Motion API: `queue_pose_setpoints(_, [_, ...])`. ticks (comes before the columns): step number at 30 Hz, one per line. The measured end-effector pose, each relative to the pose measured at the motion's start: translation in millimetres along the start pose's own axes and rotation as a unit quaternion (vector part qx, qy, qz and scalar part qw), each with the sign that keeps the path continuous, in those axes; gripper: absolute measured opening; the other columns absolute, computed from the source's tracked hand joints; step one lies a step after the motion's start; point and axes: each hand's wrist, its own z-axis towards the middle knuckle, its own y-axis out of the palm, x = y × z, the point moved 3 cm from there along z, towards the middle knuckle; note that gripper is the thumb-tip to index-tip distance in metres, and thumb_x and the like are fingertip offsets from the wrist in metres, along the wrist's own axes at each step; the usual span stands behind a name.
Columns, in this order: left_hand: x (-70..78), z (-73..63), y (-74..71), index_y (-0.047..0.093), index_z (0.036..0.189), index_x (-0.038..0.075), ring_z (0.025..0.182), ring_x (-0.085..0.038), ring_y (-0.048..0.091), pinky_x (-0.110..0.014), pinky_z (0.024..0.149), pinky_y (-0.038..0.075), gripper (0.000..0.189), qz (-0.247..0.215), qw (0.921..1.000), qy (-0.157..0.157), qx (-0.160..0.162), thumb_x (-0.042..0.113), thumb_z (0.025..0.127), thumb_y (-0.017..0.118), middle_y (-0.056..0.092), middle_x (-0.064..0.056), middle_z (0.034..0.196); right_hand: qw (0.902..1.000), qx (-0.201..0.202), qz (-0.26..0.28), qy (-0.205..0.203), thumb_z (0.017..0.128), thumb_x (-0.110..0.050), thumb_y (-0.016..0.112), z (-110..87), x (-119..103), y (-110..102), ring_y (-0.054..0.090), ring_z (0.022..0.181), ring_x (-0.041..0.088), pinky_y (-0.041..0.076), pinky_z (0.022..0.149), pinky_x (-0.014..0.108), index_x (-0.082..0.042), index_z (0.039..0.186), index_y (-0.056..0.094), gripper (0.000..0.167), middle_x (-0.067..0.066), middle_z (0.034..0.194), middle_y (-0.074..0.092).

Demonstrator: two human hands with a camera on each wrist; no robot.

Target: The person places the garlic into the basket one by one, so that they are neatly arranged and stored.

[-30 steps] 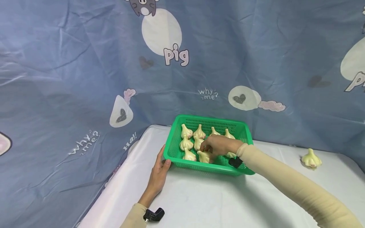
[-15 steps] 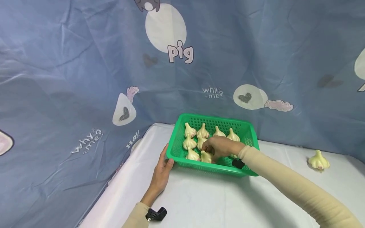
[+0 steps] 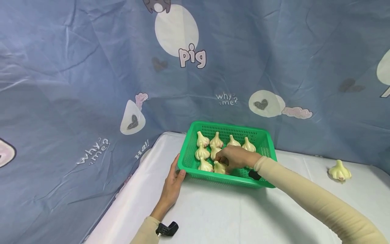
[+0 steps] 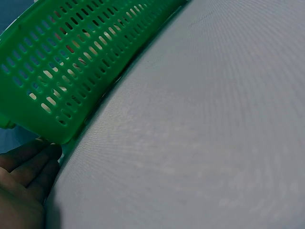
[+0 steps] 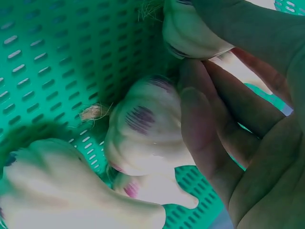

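A green perforated basket (image 3: pixel 225 181) holds several pale garlic bulbs standing in rows. My right hand (image 3: pixel 237 156) reaches into its front middle, over a garlic bulb (image 3: pixel 219 167) near the front wall. In the right wrist view, the thumb and fingers pinch a garlic bulb (image 5: pixel 193 33), while the fingertips lie against a purple-streaked garlic bulb (image 5: pixel 145 126) beside it. The hand covers part of the bulbs behind. At the basket's front left corner, my left hand (image 3: pixel 172 186) rests with fairly straight fingers (image 4: pixel 31 164) touching the green wall.
One garlic bulb (image 3: pixel 339 170) lies apart on the white-covered table (image 3: pixel 213 217), right of the basket. A blue printed cloth (image 3: pixel 228 67) hangs just behind the basket and runs along the left side of the table.
The head view has swung slightly left since a second ago, moving the scene a little right in it. Both hands keep their places at the basket.
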Motion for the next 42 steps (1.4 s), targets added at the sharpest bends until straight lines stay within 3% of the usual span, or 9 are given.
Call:
queue_pose_setpoints(6, [-1.0,-0.9,1.2,0.02,0.17,0.04,0.142,-0.042,0.056,-0.068,0.119,0.038,0.062,-0.004,1.0,-0.005,-0.006,0.028,0.115,0.047,0.031,-0.005,0.175,1.0,-0.005,0.002,-0.007,0.081,-0.017,0.095,-1.6,-1,0,0.07,0.08,0.003,0.059,0.074,0.026,-0.016,0.127,0.075,0.051,-0.004,0.101,0.08])
queue_pose_setpoints(15, [1.1,-1.3,3.6,0.021,0.17,0.04,0.14,-0.043,0.058,-0.069,0.119,0.038,0.062,-0.001,1.0,-0.001,-0.002,0.028,0.115,0.047,0.03,-0.006,0.175,0.9998,-0.002,0.013,-0.015,0.078,-0.02,0.097,-6.4,-2,-8,0.073,0.082,0.007,0.06,0.077,0.026,-0.015,0.123,0.077,0.05,-0.001,0.102,0.08])
queue_pose_setpoints(21, [0.2,-2.3,6.0,0.021,0.17,0.039,0.138,-0.042,0.06,-0.069,0.118,0.039,0.062,0.002,1.0,-0.001,-0.004,0.027,0.115,0.047,0.031,-0.007,0.175,0.9972,0.02,0.072,-0.009,0.082,-0.022,0.093,-24.2,3,-22,0.079,0.096,0.021,0.063,0.086,0.03,-0.009,0.125,0.076,0.048,0.011,0.118,0.079])
queue_pose_setpoints(26, [0.0,-2.3,1.2,0.019,0.17,0.04,0.137,-0.041,0.06,-0.069,0.117,0.04,0.062,0.011,0.9999,-0.004,-0.003,0.03,0.115,0.047,0.029,-0.007,0.175,0.9941,0.076,0.071,-0.03,0.085,-0.018,0.09,-50.6,6,-43,0.079,0.097,0.024,0.063,0.085,0.03,-0.004,0.125,0.076,0.045,0.017,0.121,0.077])
queue_pose_setpoints(32, [1.7,1.0,-4.5,0.02,0.17,0.038,0.139,-0.042,0.058,-0.07,0.118,0.038,0.062,0.013,0.9999,0.003,0.002,0.027,0.115,0.047,0.029,-0.008,0.175,0.9848,0.158,0.068,-0.025,0.086,-0.019,0.091,-92.4,15,-71,0.078,0.089,0.015,0.064,0.082,0.031,-0.008,0.116,0.08,0.034,0.01,0.114,0.08])
queue_pose_setpoints(37, [2.3,1.8,-3.0,0.019,0.17,0.039,0.149,-0.042,0.048,-0.069,0.122,0.033,0.062,0.008,1.0,0.001,-0.004,0.028,0.116,0.046,0.026,-0.007,0.176,0.9749,0.218,0.041,0.021,0.084,-0.02,0.093,-138.7,28,-92,0.078,0.086,0.01,0.064,0.08,0.036,-0.014,0.109,0.082,0.029,0.002,0.107,0.081])
queue_pose_setpoints(42, [3.1,-0.4,0.2,0.019,0.17,0.038,0.15,-0.042,0.045,-0.068,0.123,0.031,0.062,0.002,1.0,-0.006,-0.008,0.027,0.116,0.046,0.025,-0.008,0.176,0.9664,0.242,-0.002,0.087,0.086,-0.024,0.092,-192.2,47,-103,0.078,0.086,0.008,0.061,0.082,0.033,-0.016,0.11,0.082,0.027,-0.002,0.106,0.082])
